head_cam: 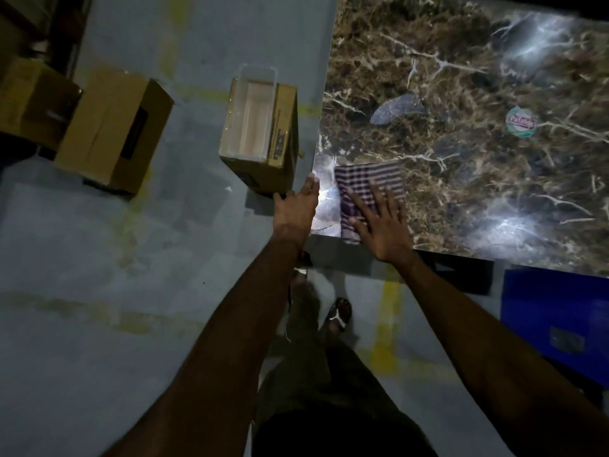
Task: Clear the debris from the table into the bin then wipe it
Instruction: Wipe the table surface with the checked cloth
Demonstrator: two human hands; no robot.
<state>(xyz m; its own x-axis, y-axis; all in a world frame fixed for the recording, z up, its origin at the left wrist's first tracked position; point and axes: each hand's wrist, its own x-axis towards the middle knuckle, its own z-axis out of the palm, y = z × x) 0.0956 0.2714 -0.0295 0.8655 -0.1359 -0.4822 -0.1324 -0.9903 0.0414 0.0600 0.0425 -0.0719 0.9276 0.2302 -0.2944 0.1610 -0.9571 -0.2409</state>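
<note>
While the right hand (382,222) is laid flat on the checked cloth (369,192), its fingers (379,196) are spread wide and straight, pressed onto the fabric and curled round nothing. That folded cloth is seen at the lower left corner of the marble-patterned desk (461,77), just right of centre in the frame. The left hand (296,206) is held at the desk's left edge — fingers straight and close together, their tips at the bright glare on the corner; whether the surface is actually touched cannot be told. Nothing is gripped by it. Farther up the desk, a dark grey scrap (395,108) is left lying above the cloth, and a round printed lid (520,122) is seen well apart toward the right. An open cardboard box (260,133) lined with clear plastic is stood on the floor just beside the desk's left edge — near the left hand. More cardboard boxes (112,133) are seen at the upper left.
</note>
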